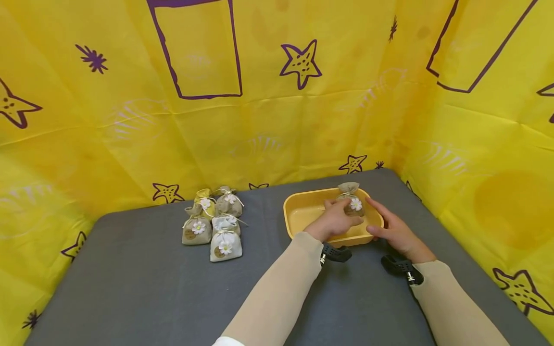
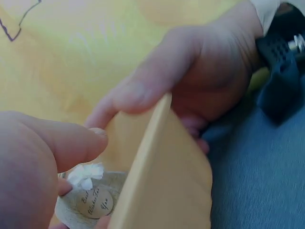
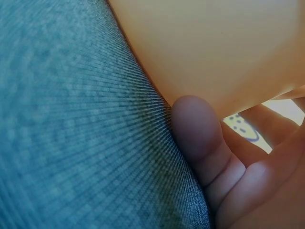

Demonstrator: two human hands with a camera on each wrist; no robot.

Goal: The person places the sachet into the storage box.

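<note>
Near the right end of a yellow plastic tray [image 1: 305, 196] is a grey-brown drawstring sachet [image 1: 348, 188] with a white flower and a round label. My left hand [image 1: 335, 218] reaches over the tray's near rim and holds this sachet, thumb and fingers about its body. In the left wrist view the sachet [image 2: 107, 182] lies inside the tray wall, partly hidden by fingers. My right hand [image 1: 400, 235] grips the tray's right end. The right wrist view shows a right-hand fingertip [image 3: 195, 121] against the tray's lower corner, at the tabletop.
Several more sachets [image 1: 226, 245], in white, beige, yellow and grey, stand clustered left of the tray on the grey tabletop [image 1: 143, 283]. A yellow patterned curtain [image 1: 268, 120] rises along the table's back and sides.
</note>
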